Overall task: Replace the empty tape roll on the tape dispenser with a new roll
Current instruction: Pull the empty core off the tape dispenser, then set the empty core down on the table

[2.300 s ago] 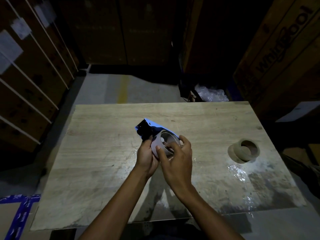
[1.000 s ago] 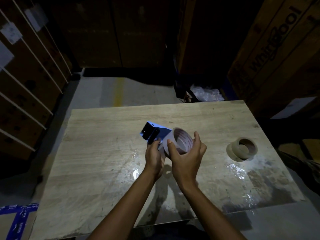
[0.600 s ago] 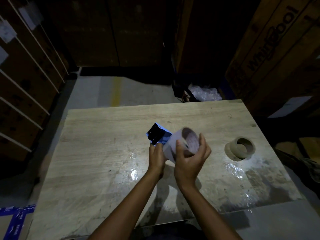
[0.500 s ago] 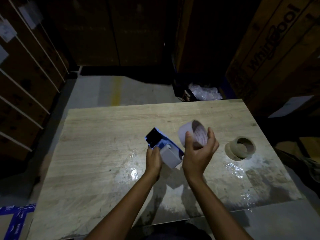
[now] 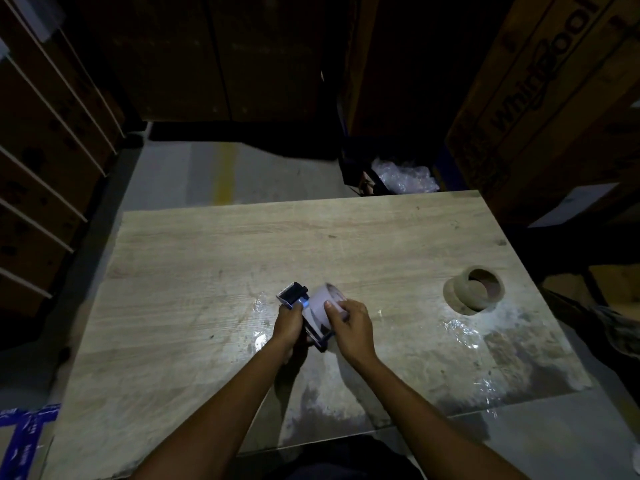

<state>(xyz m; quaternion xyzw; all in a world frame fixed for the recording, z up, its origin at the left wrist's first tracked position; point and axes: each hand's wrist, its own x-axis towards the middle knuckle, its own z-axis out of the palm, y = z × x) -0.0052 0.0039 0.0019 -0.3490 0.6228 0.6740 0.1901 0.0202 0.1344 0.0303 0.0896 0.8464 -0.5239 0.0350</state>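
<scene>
Gripping the tape dispenser from its left side, the left hand is curled closed around the body, thumb up near the blue and black front end. The dispenser is held above the middle of the wooden table, its dark front end pointing away from the person and to the left.

The right hand wraps around a pale roll, thumb laid over the near face and the other fingers bent across the top, so the hand is closed on it rather than spread. The roll sits directly against the dispenser, between the two hands; whether it is seated on the hub or only pressed to it cannot be told, since the hands and motion blur cover the join.

Well off to the right on the same table lies a brown tape roll, tilted with its open core facing up and toward the far side, clear of both hands. Wrinkled scraps of clear film lie flat on the table just in front of that roll. Beyond the far edge of the table a bundle of clear plastic wrap rests on the floor, and a large cardboard box stands at the upper right.
</scene>
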